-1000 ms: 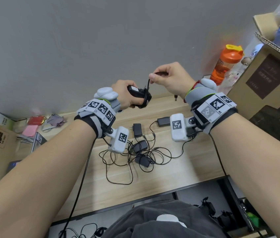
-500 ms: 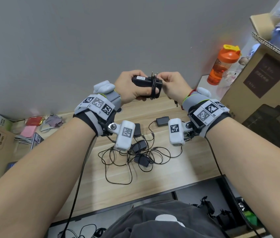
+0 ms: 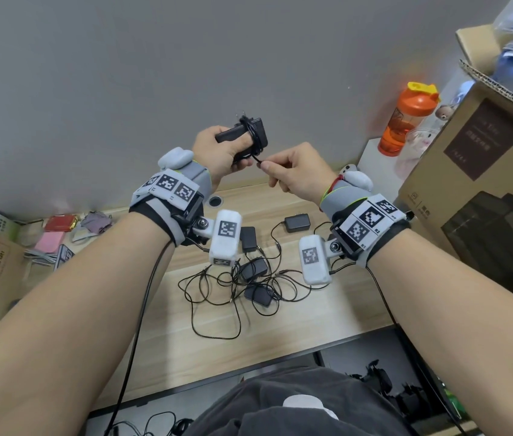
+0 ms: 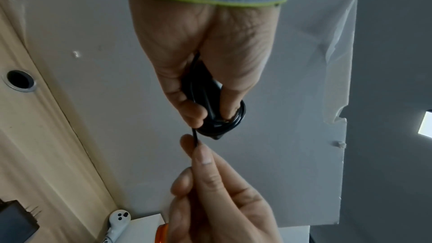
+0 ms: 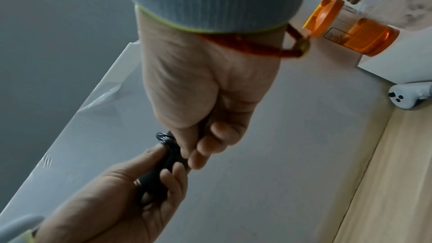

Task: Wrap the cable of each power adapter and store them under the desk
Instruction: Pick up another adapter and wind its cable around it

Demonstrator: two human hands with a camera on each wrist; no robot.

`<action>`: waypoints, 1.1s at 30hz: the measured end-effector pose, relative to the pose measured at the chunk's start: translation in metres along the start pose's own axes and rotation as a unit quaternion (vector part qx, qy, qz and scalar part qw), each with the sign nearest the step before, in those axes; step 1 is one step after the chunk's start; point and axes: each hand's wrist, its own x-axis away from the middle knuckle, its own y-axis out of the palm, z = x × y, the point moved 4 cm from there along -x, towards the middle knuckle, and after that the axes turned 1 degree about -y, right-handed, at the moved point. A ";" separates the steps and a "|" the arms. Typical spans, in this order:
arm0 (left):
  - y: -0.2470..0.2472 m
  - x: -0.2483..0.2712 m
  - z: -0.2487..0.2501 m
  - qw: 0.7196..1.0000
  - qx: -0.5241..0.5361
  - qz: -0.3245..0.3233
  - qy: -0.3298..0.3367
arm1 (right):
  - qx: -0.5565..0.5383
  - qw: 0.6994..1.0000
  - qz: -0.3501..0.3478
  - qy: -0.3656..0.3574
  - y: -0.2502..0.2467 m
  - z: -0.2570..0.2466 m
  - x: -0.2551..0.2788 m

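Last turn of the cable, and the likeliest slip is at its tail end.

At centre left of the head view our left hand point(image 3: 217, 149) has its fingers curled round the power adapter point(image 3: 242, 135), raised above the table point(image 3: 327, 313) with coils already round it; just right, our right hand point(image 3: 296, 174) pinches the cable point(image 3: 256, 159) tail, fingers narrow. If we let go before tucking it, we judge the coils could spring loose. Lower centre, four adapters point(image 3: 259, 295) lie in tangled leads that could snag when we lift one.
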 end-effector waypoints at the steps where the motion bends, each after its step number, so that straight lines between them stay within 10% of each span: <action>1: -0.002 -0.002 -0.002 1.000 0.001 0.006 -0.007 | -0.022 1.000 0.002 -0.003 0.000 -0.002 0.000; 17: 0.000 -0.003 -0.013 0.996 -0.082 0.019 0.004 | -0.173 0.983 0.041 -0.038 0.001 -0.014 -0.004; 33: 0.020 0.003 -0.012 0.995 -0.049 -0.017 -0.083 | -0.146 0.980 0.046 0.126 0.003 0.005 -0.011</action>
